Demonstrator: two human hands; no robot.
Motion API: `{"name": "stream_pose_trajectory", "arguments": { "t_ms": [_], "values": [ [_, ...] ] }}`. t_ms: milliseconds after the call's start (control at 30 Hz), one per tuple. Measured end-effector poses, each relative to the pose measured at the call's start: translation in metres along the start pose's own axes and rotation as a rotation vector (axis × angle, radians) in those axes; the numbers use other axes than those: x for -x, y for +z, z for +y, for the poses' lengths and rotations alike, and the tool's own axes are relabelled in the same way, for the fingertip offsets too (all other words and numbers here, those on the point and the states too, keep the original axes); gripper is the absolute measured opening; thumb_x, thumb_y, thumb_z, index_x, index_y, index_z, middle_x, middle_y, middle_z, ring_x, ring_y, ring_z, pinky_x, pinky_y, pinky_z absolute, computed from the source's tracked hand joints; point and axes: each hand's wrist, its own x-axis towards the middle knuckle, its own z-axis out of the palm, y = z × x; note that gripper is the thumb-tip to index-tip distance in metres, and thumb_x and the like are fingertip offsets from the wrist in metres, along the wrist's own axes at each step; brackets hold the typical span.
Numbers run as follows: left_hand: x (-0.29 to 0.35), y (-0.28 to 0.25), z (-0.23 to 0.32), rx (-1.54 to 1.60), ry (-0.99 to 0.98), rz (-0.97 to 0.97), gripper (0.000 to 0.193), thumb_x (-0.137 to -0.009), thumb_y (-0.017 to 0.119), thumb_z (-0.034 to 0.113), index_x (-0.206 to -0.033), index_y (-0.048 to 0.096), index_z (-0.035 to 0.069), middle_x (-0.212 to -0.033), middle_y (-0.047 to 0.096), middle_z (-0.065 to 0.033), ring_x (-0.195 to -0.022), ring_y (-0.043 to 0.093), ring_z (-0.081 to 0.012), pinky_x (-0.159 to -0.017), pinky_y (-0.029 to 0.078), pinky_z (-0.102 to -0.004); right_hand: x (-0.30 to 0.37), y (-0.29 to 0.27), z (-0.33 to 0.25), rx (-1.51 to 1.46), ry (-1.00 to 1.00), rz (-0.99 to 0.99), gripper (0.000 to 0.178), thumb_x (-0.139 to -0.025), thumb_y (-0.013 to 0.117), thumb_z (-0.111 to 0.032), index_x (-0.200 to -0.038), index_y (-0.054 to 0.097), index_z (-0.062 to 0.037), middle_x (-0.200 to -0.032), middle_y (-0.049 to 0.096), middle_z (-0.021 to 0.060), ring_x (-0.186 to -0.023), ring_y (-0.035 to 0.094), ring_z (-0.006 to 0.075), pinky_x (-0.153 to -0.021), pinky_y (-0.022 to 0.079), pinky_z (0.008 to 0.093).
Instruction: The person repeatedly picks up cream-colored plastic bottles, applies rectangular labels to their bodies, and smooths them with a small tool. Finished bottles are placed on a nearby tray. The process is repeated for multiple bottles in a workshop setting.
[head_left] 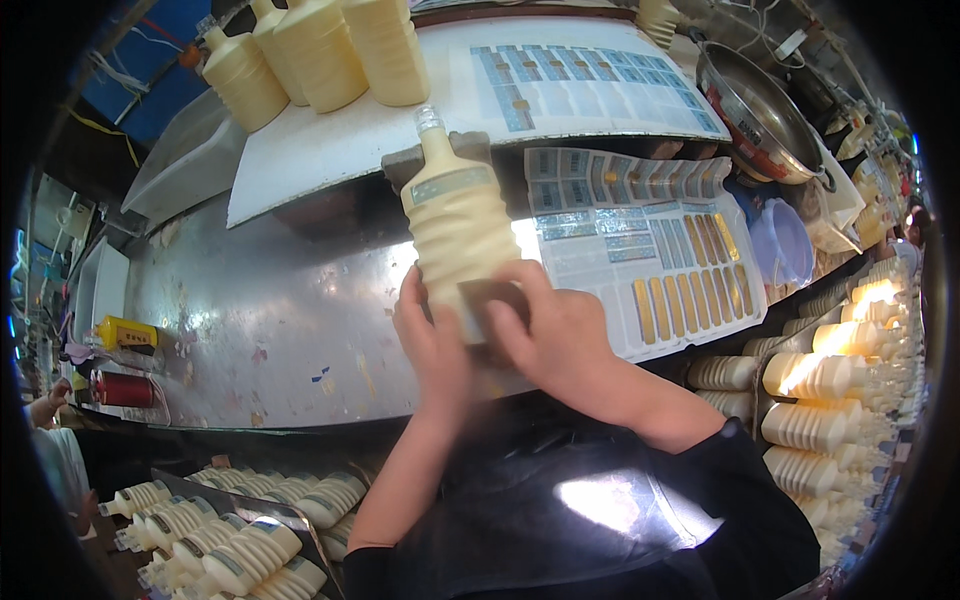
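A cream ribbed bottle (pixel 452 225) with a clear cap and a silvery-blue band label on its shoulder lies in the middle of the metal bench. Its upper end rests on a grey-brown block (pixel 474 147). My left hand (pixel 432 345) is closed around the bottle's lower left side, slightly blurred. Between thumb and fingers, my right hand (pixel 555 325) grips a dark brown flat piece (pixel 492 300) against the bottle's lower front. The exact kind of this piece cannot be made out, and the right hand partly covers it.
Sticker sheets (pixel 690 300) with gold and blue strips lie at the right. More labels cover a white board (pixel 450 70) behind, beside upright bottles (pixel 320 60). A metal pan (pixel 765 110) and lilac bucket (pixel 782 240) stand far right. Bottles (pixel 250 550) fill crates at both near sides.
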Motion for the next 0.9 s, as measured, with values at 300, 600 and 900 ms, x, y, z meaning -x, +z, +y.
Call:
{"name": "stream_pose_trajectory", "arguments": {
  "t_ms": [300, 600, 900],
  "values": [
    [0.007, -0.005, -0.015, -0.063, 0.077, -0.068, 0.071, -0.099, 0.06, 0.022, -0.157, 0.027, -0.003, -0.153, 0.039, -0.0202, -0.14, 0.039, -0.0304, -0.121, 0.027, -0.0427, -0.01, -0.009, 0.033, 0.006, -0.095, 0.272, 0.026, -0.092, 0.071, -0.01, -0.117, 0.064, -0.0094, -0.097, 0.074, 0.0159, -0.083, 0.071, 0.0351, -0.071, 0.056, 0.0412],
    [0.002, -0.011, -0.008, 0.461, -0.132, -0.059, 0.045, -0.105, 0.042, 0.009, -0.149, 0.045, 0.002, -0.142, 0.052, -0.014, -0.128, 0.052, -0.0216, -0.113, 0.04, -0.0364, 0.003, -0.012, -0.012, 0.133, -0.766, 0.156, 0.02, -0.077, 0.068, -0.01, -0.096, 0.066, -0.0023, -0.095, 0.067, 0.007, -0.082, 0.067, 0.023, -0.07, 0.05, 0.0354],
    [-0.022, -0.03, -0.01, 0.397, -0.097, -0.062, 0.044, -0.113, 0.037, 0.033, -0.14, 0.053, 0.001, -0.128, 0.059, -0.0105, -0.121, 0.053, -0.0182, -0.103, 0.043, -0.0353, -0.007, -0.003, -0.02, 0.079, -0.517, -0.32, 0.01, -0.084, 0.065, -0.012, -0.093, 0.065, -0.0057, -0.081, 0.068, 0.0132, -0.077, 0.07, 0.0335, -0.069, 0.054, 0.0464]
  ]
}}
